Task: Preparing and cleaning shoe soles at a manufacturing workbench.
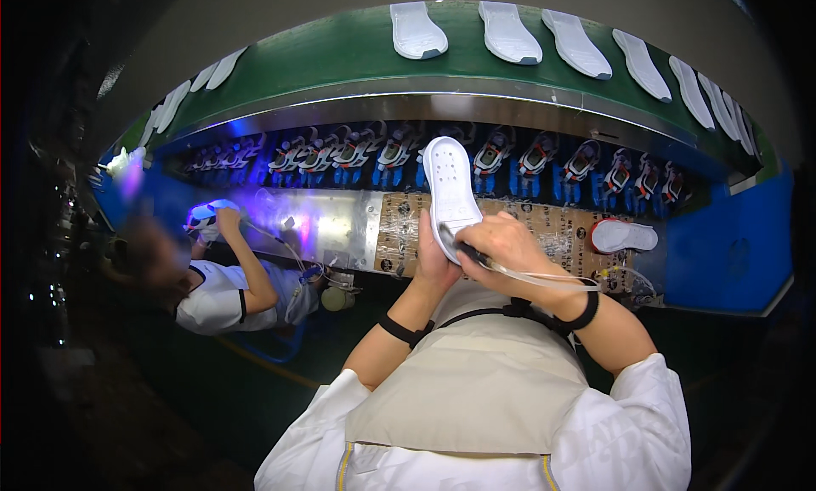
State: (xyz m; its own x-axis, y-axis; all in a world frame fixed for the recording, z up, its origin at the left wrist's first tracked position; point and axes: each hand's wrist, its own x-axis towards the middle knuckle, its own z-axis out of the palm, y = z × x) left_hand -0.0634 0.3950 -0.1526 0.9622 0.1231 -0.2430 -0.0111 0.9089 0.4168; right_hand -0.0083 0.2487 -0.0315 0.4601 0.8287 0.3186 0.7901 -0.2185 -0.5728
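A white shoe sole (pixel 453 178) stands tilted up in front of me, its cupped inner face with small holes toward me. My left hand (pixel 434 251) grips it by the lower end, fingers mostly behind it. In my right hand (pixel 507 246) is a slim dark glue brush (pixel 473 253), its tip at the sole's lower end and partly hidden by the fingers. A clear tube (pixel 548 279) trails from the brush past my right wrist. To the right, another white sole with a red edge (pixel 625 236) lies on the cardboard-covered bench (pixel 544 228).
Beyond the bench, shoe uppers (pixel 397 151) sit in a row on blue holders. Above them, white soles (pixel 500 34) lie along a green conveyor belt (pixel 340 49). At left a co-worker (pixel 225 296) handles a piece under bluish light. A blue panel (pixel 731 245) bounds the right end.
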